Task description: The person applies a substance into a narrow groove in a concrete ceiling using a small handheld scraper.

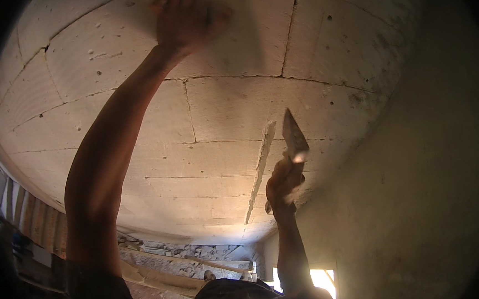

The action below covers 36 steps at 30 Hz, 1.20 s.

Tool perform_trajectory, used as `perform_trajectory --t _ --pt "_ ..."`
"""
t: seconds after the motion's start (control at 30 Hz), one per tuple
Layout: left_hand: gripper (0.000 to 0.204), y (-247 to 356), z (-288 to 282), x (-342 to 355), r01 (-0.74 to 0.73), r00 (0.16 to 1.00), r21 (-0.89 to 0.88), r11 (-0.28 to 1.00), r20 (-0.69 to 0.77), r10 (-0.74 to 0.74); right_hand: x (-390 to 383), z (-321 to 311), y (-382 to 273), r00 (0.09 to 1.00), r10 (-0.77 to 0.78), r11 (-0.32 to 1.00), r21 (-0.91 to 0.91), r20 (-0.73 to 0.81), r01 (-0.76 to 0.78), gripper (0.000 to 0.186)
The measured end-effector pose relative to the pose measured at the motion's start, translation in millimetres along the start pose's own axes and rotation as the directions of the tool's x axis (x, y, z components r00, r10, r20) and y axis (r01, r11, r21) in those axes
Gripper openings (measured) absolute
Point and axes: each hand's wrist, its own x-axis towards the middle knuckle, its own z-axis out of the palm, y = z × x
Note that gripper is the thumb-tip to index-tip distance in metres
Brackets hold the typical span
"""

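Note:
My left hand (185,18) reaches high at the upper left, up against a pale block wall (225,109). Its fingers look spread and hold nothing that I can make out, though motion smears them and the top of the picture cuts off their tips. Lower and to the right, my right hand (285,180) is closed round the handle of a trowel (295,135). The pointed metal blade tilts up and to the left, in front of the wall; whether it touches the blocks I cannot tell. Left of the blade, a long rough groove (261,168) runs down the wall.
A plain plastered wall (408,206) meets the block wall on the right. Below, a bright window opening (323,282) shows beside my right arm. Rubble (199,252) and a wooden beam (163,280) lie at the bottom, with ribbed boards (34,218) at lower left.

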Motion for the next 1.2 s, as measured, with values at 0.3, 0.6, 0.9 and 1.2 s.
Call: perform_trajectory --t 0.3,0.6,0.9,1.2 --pt "0.08 -9.1 12.6 0.7 -0.096 0.971 -0.039 0.995 -0.225 0.085 5.9 -2.5 -20.8 0.984 0.138 0.942 0.321 -0.11 -0.097 0.029" --pt "0.083 -15.1 27.4 1.2 -0.143 0.954 -0.14 0.98 -0.282 0.099 16.9 1.3 -26.0 0.96 0.271 0.935 0.218 0.068 -0.279 0.027" --pt "0.091 -5.3 8.8 1.5 -0.079 0.991 -0.042 0.996 -0.114 0.073 16.2 18.9 -16.3 0.959 0.28 0.95 0.156 -0.044 -0.27 0.021" --pt "0.087 0.2 1.6 6.4 -0.071 0.99 -0.11 0.991 -0.127 0.057 19.8 28.2 -6.1 0.674 -0.55 0.542 -0.825 -0.493 -0.161 0.027"
